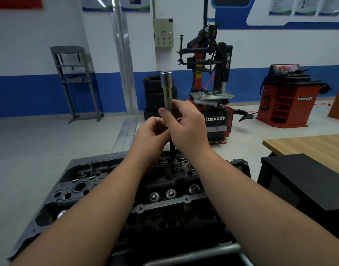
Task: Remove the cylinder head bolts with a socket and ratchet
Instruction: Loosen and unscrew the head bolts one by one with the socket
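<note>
Holding the long silver steel socket (pixel 167 89) upright above the dark grey cast cylinder head's (pixel 99 181) far edge, right hand (pixel 186 127) pinches its shaft while left hand (pixel 151 135) curls around the hidden lower end, probably steadying it for fitting.

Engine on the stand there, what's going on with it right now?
A person stands over a bare cylinder head and holds a long silver socket upright above it. The right hand grips the socket's lower part; the left hand is curled at its base, where a dark shaft hangs down toward the head. No ratchet is visible.
</note>
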Action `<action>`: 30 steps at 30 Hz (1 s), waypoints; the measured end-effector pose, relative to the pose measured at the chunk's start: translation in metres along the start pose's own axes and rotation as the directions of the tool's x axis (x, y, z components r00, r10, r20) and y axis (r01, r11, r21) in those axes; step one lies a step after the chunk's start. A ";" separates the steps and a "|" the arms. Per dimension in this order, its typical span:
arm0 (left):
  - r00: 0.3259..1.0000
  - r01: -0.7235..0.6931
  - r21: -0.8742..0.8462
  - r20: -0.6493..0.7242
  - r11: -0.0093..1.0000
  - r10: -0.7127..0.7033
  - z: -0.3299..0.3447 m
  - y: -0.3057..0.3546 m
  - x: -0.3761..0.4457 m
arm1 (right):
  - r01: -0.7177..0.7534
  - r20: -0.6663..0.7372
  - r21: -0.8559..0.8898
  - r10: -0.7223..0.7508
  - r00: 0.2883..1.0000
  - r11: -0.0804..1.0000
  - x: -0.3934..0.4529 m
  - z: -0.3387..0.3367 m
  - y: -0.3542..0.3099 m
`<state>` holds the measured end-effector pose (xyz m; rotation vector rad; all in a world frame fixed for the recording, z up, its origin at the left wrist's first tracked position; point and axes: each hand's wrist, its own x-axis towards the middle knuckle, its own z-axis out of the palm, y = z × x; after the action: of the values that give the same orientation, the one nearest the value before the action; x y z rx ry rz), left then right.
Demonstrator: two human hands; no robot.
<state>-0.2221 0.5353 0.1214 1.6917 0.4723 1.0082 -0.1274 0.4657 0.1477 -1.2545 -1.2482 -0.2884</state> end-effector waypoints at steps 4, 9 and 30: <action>0.993 0.047 -0.043 0.112 0.998 -0.042 0.004 0.003 -0.002 | -0.072 0.042 0.070 0.069 0.997 0.995 0.000 -0.001 -0.001; 0.999 -0.011 0.010 0.053 1.000 0.010 0.001 0.003 -0.001 | -0.099 0.101 0.136 0.086 0.991 0.986 -0.002 -0.002 -0.004; 1.000 0.006 0.018 -0.001 1.000 -0.006 0.002 0.003 -0.002 | -0.046 0.098 0.075 0.039 0.994 0.996 -0.002 0.001 0.000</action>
<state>-0.2217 0.5318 0.1234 1.7049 0.4884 1.0034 -0.1290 0.4654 0.1460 -1.2386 -1.3012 -0.1489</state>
